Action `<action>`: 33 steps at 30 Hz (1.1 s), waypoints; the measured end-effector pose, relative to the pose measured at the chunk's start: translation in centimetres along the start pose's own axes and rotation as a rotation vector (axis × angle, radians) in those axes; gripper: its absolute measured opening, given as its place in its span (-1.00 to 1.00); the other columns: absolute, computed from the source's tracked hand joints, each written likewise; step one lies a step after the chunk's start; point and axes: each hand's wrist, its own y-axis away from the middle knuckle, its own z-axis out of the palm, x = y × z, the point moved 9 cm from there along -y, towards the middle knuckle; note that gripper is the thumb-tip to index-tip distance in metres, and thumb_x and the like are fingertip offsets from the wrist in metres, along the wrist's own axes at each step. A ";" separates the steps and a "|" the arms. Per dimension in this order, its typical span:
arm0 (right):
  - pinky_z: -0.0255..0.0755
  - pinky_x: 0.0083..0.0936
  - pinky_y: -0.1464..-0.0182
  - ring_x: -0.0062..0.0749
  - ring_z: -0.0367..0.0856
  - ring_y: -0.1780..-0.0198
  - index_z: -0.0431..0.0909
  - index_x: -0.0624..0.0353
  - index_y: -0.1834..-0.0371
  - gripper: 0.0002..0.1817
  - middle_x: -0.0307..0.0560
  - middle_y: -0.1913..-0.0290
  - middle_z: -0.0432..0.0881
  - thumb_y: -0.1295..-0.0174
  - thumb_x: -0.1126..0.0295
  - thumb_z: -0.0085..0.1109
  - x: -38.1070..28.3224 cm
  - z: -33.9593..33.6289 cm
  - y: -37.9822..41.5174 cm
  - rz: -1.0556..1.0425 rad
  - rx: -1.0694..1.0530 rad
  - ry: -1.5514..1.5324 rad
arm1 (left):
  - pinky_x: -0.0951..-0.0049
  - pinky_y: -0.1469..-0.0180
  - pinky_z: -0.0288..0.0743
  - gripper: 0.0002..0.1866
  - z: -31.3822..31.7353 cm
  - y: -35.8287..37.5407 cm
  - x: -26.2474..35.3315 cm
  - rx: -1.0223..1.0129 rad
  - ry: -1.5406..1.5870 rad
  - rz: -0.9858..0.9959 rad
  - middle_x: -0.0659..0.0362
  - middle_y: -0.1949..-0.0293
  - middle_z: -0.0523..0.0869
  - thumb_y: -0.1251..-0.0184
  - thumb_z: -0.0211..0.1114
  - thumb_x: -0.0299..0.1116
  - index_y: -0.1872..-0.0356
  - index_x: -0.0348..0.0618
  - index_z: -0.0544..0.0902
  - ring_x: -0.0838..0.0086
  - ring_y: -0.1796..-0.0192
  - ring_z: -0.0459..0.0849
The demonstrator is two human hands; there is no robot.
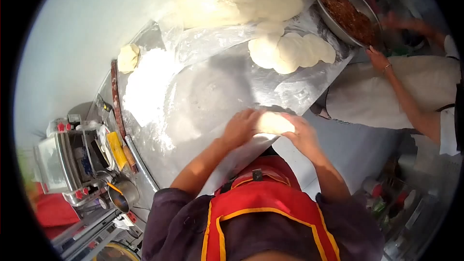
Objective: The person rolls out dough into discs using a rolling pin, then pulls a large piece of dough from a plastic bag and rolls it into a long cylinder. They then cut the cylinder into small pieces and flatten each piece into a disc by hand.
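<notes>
A pale piece of dough [273,123] is held between my two hands at the near edge of the metal table [217,87]. My left hand [241,126] grips its left end, and my right hand [300,131] has its fingers round the right end. Beyond them, several flat, overlapping dough rounds [290,52] lie on the table. White flour [147,87] is heaped at the left, with a small dough lump [128,58] near its far side.
Along the left edge lie a dark rod [117,99], a metal tube [140,162] and a yellow object [116,150]. A pot [126,194] stands below them. At the right, a co-worker's hand [378,60] touches a bowl of reddish-brown filling [348,14].
</notes>
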 end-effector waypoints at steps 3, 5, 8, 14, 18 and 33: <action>0.37 -0.16 -0.21 0.09 0.49 -0.19 0.45 0.03 -0.33 -0.39 0.10 -0.18 0.55 -0.14 0.41 0.30 4.3 -0.9 2.8 0.038 0.205 0.185 | 0.01 -0.31 0.32 -0.33 -0.3 -1.2 6.2 0.379 0.003 0.205 -0.03 -0.29 0.48 -0.18 0.37 -0.25 -0.36 -0.10 0.41 -0.02 -0.33 0.42; 0.31 -0.08 -0.25 0.20 0.44 -0.23 0.43 0.12 -0.34 -0.42 0.19 -0.23 0.50 -0.19 0.44 0.23 4.8 -0.6 3.6 0.048 0.334 0.426 | -0.06 -0.38 0.22 -0.32 4.1 -1.3 6.4 0.305 -0.174 0.150 -0.02 -0.35 0.42 -0.18 0.36 -0.23 -0.36 -0.14 0.41 -0.06 -0.40 0.33; 0.07 0.17 -0.36 0.30 0.31 -0.36 0.28 0.45 -0.36 -0.36 0.36 -0.37 0.33 -0.31 0.23 0.06 4.0 1.2 2.9 0.033 0.354 0.418 | -0.18 -0.40 0.15 -0.29 6.4 -3.1 5.5 0.243 -0.303 0.102 -0.07 -0.37 0.37 -0.18 0.32 -0.18 -0.36 -0.22 0.38 -0.12 -0.44 0.25; -0.15 0.30 -0.45 0.06 0.08 -0.54 0.18 0.29 -0.46 -0.27 0.16 -0.50 0.20 -0.35 0.03 -0.01 9.8 -1.6 -7.0 0.246 0.336 0.613 | -0.33 -0.42 -0.04 -0.30 5.5 -13.6 3.6 0.263 -0.380 -0.004 -0.09 -0.44 0.26 -0.25 0.25 -0.17 -0.40 -0.19 0.32 -0.05 -0.51 0.13; -0.20 0.26 -0.48 -0.02 -0.03 -0.58 0.13 0.19 -0.51 -0.27 0.06 -0.56 0.09 -0.38 0.01 -0.02 13.3 -6.2 -15.1 0.260 0.511 0.740 | -0.36 -0.44 -0.16 -0.38 2.8 -22.1 3.2 0.466 -0.465 -0.001 -0.06 -0.50 0.17 -0.35 0.15 -0.17 -0.42 -0.08 0.32 -0.05 -0.55 0.05; -0.02 0.22 -0.40 0.13 0.20 -0.41 0.30 0.08 -0.41 -0.15 0.11 -0.39 0.29 -0.01 0.15 0.44 5.5 1.6 -1.4 -0.154 0.034 0.423 | -0.10 -0.41 0.11 -0.30 3.2 -4.1 3.6 0.207 -0.334 0.257 0.05 -0.34 0.42 -0.19 0.34 -0.18 -0.38 -0.09 0.37 0.12 -0.38 0.36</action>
